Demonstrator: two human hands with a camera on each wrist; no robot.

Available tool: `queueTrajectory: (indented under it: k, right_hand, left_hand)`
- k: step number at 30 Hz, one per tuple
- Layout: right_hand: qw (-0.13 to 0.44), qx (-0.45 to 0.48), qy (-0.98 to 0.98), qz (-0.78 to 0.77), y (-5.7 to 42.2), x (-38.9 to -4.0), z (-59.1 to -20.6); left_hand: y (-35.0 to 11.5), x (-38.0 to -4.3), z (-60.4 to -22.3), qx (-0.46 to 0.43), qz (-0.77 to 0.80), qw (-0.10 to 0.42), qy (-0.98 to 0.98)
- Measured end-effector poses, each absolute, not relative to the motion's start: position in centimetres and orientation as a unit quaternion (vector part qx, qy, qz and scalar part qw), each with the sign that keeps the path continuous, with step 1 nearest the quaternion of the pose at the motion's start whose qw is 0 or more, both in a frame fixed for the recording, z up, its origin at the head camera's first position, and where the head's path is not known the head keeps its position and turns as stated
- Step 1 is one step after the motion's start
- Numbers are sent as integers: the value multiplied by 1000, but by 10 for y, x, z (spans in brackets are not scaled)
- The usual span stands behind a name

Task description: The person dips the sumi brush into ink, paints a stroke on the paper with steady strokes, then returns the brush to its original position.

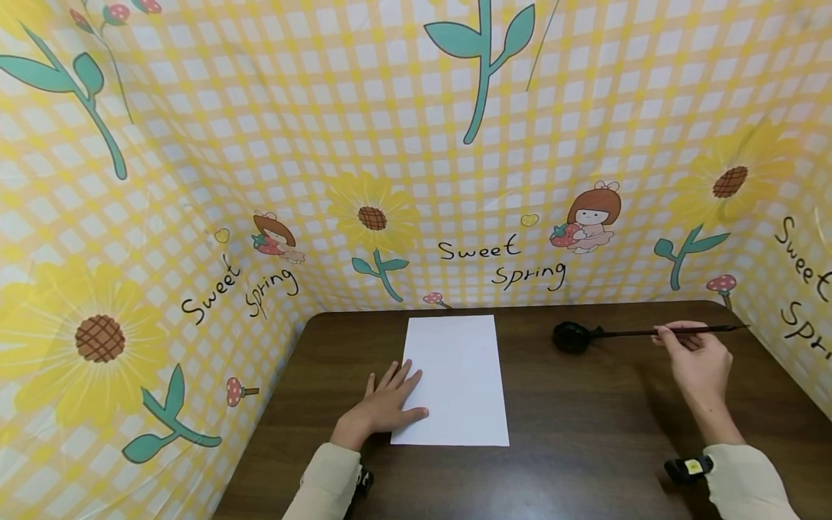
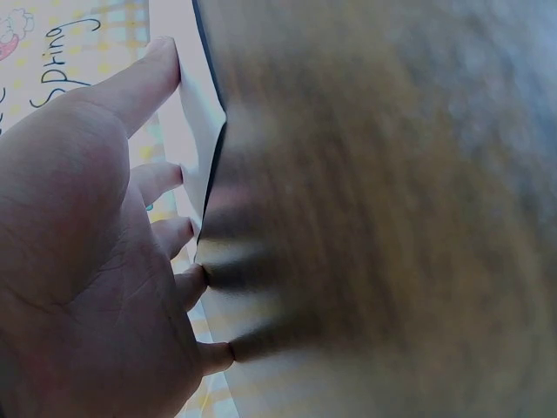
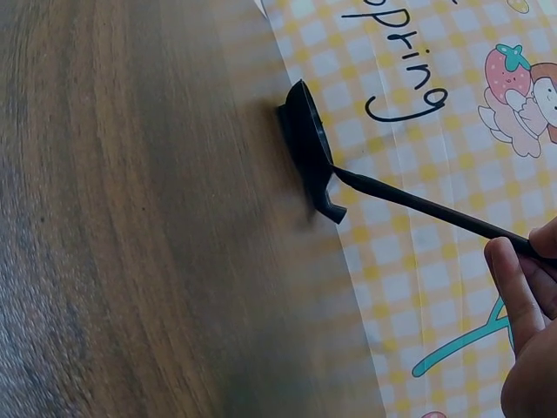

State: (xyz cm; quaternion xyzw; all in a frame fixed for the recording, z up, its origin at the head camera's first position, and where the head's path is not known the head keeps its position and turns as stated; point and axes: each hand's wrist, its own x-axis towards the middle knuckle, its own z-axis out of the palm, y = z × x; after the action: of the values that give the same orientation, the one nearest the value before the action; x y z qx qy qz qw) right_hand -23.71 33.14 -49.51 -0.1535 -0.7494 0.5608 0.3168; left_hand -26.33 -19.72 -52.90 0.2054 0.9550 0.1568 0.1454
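A blank white sheet of paper (image 1: 458, 379) lies on the dark wooden table. On its left edge rests my left hand (image 1: 382, 409), fingers spread, with thumb and fingertips on the sheet in the left wrist view. To the right of the paper stands a small black dish (image 1: 570, 337) with a short bent projection on its side. My right hand (image 1: 703, 367) pinches a slim dark writing brush (image 3: 426, 206) partway along its handle. The brush lies nearly level, its tip at the dish's rim. What the dish contains is hidden.
The wooden table (image 1: 572, 462) has rounded back corners. Yellow checked cloth (image 1: 416, 159) with printed sunflowers and "Sweet Spring" lettering hangs behind it and along both sides. Each wrist carries a small black device, such as the right wrist camera (image 1: 687, 469).
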Motion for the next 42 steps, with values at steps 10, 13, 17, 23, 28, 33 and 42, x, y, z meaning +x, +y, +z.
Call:
queueTrajectory:
  k: [10, 13, 17, 23, 28, 33, 42]
  right_hand:
    - [325, -149, -752, 554, 332, -236, -495]
    - [324, -148, -754, 552, 332, -236, -495]
    - [319, -151, -763, 541, 332, -235, -493]
    - [308, -161, -776, 526, 335, -235, -491]
    - [306, -164, -771, 534, 336, -236, -492]
    - [310, -164, -768, 536, 337, -235, -492]
    - [332, -154, -751, 550, 336, -235, -487]
  left_hand:
    - [-197, -263, -529, 205, 157, 143, 955]
    - [-197, -262, -529, 205, 158, 143, 955]
    - [-197, -261, -527, 205, 162, 145, 954]
    - [-197, -261, -526, 204, 165, 147, 954]
    - [-197, -262, -528, 205, 160, 146, 955]
    - [-198, -263, -529, 206, 161, 144, 954]
    - [-198, -264, -531, 208, 160, 142, 955]
